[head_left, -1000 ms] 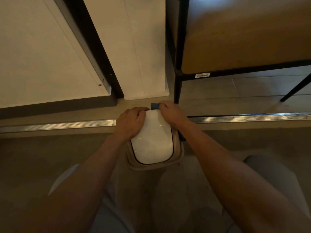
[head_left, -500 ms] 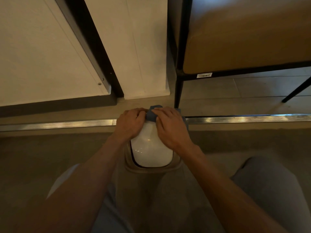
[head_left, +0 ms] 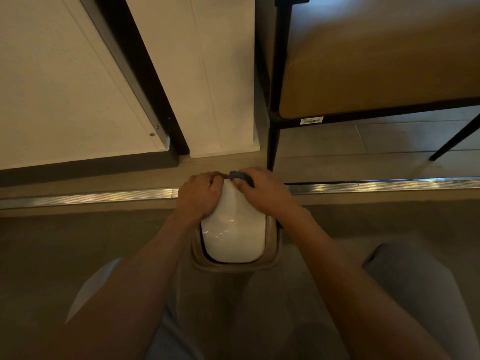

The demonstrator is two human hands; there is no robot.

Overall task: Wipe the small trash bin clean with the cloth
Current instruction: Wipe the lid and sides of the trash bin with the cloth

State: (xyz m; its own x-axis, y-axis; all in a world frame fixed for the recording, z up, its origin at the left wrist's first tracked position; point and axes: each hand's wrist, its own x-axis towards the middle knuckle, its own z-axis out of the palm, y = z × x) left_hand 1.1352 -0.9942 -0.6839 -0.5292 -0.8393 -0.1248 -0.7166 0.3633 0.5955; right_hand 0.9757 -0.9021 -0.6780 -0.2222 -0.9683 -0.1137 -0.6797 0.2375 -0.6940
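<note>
Right hand [head_left: 262, 192]: fingers curled over a bunched blue cloth [head_left: 240, 176], pressing it against the far edge of the white lid [head_left: 233, 235]; only a small fold of cloth shows beyond the knuckles. Left hand [head_left: 198, 194]: fingers bent round the far left corner of the same lid, gripping it as a brace. The small trash bin [head_left: 235, 266] stands on the floor between the person's knees, tan rim visible around the lid, just short of the metal threshold strip [head_left: 376, 187]. Risks, as judged: the lid appears to be a swing type seated in a dark gap, so downward pressure at its far end may tip it inward and carry the cloth or fingers into the bin; the bin looks light, and a hard stroke away from the body could slide or topple it toward the black chair leg [head_left: 272, 149] just beyond; the cloth, being so tightly wadded, offers little wiping face and may leave the near half of the lid untouched. Count: two hands, one cloth, one bin, one lid, one threshold strip, one chair [head_left: 376, 61], with two of its legs in view.
</note>
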